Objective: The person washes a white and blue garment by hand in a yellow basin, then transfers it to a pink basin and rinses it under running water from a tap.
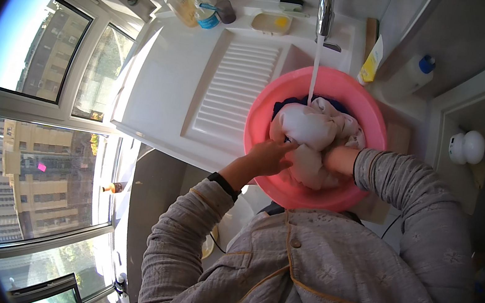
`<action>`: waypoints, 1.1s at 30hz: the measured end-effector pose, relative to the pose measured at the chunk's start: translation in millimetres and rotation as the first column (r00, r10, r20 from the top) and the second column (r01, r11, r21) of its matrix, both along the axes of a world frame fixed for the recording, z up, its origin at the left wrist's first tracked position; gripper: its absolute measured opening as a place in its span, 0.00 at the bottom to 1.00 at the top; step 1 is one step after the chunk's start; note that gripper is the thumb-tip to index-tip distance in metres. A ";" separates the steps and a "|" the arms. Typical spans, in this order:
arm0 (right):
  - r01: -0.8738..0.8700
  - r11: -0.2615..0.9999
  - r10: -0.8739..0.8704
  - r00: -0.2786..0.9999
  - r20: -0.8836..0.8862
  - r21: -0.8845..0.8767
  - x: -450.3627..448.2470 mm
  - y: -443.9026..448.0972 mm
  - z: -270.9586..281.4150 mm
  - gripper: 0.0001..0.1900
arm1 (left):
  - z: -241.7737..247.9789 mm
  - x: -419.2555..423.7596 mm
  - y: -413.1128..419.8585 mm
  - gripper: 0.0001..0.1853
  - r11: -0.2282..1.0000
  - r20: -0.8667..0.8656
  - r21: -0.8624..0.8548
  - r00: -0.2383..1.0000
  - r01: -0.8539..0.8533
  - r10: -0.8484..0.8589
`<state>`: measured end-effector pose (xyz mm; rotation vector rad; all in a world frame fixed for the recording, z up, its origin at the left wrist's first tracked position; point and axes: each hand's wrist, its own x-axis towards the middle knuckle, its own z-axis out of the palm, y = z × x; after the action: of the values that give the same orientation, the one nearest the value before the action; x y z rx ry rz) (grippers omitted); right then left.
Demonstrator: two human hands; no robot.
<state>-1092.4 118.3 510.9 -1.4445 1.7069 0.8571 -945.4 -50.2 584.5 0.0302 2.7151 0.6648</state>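
Observation:
A pink plastic basin [264,103] rests at the sink, its near rim close to my body. Inside it lies a bunched heap of white cloth [308,123], with dark navy cloth [283,105] showing along its far edge. From the chrome faucet [325,15] a stream of water [315,68] falls onto the heap. My left hand [272,156] reaches over the basin's left side, fingers apart, fingertips at the white cloth. Down among the folds on the right is my right hand [339,159]; its fingers are hidden in the cloth.
Left of the basin is a ridged white washboard [238,87] built into the counter. Bottles [184,7], a grey cup [225,11], a soap dish [271,23] and a brush [291,3] line the back. A yellow-and-white tube [372,60] and a blue-capped bottle [411,78] stand right.

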 end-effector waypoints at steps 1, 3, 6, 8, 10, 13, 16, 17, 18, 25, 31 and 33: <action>-0.053 0.989 0.060 0.997 0.049 -0.137 -2.0 3.5 6.9 0.35 | 0.8 5.4 1.6 0.33 1.000 -0.025 -0.022 0.999 -0.020 0.019; -0.016 0.948 0.084 0.976 0.201 -0.319 -10.2 6.3 35.9 0.26 | 11.3 13.7 4.7 0.34 0.997 0.007 -0.047 0.998 -0.064 0.065; 0.214 0.897 -0.037 0.908 0.417 -0.386 -27.9 7.1 75.9 0.21 | 8.0 15.7 7.0 0.36 0.991 -0.005 -0.039 0.992 -0.128 0.128; 0.277 0.856 -0.090 0.911 0.402 -0.436 -33.1 13.1 93.5 0.20 | -8.9 24.3 4.6 0.37 0.986 -0.065 -0.019 0.985 -0.164 0.162; 0.398 0.725 -0.081 0.860 0.504 -0.562 -42.6 24.8 113.0 0.20 | -20.4 32.2 3.9 0.38 0.983 -0.169 0.001 0.969 -0.182 0.179; 0.639 0.551 -0.151 0.709 0.689 -0.536 -46.7 31.7 162.0 0.18 | 3.4 27.6 6.0 0.32 0.962 0.094 -0.063 0.958 -0.265 0.270; 0.810 0.447 -0.236 0.517 0.823 -0.381 -60.2 35.6 199.6 0.15 | 8.0 30.4 12.3 0.25 0.956 0.071 -0.064 0.954 -0.287 0.291; 0.852 0.436 -0.280 0.434 0.856 -0.289 -64.0 34.3 211.9 0.15 | 9.5 33.9 13.1 0.23 0.964 0.021 -0.070 0.965 -0.258 0.260; 0.887 0.419 -0.328 0.346 0.879 -0.193 -69.0 32.9 216.7 0.15 | 10.2 36.1 14.6 0.21 0.971 -0.028 -0.076 0.974 -0.225 0.224; 0.311 0.431 -0.397 0.908 0.131 -0.847 -89.9 18.9 149.8 0.27 | -10.7 37.1 4.8 0.23 0.933 -0.393 -0.122 0.879 -0.340 0.269; 0.020 0.907 0.088 0.968 0.234 -0.421 1.2 -12.5 117.8 0.50 | -14.6 35.8 -17.3 0.35 0.677 -0.426 -0.007 0.615 -0.736 0.664; -0.140 0.911 0.198 0.974 0.113 -0.389 8.8 -10.8 107.4 0.53 | -20.1 33.8 -22.6 0.29 0.598 -0.261 0.214 0.545 -0.772 0.797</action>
<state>-1083.6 107.4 618.3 -1.8884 1.7131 0.5028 -911.6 -72.8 564.4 -1.2639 2.9348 1.0717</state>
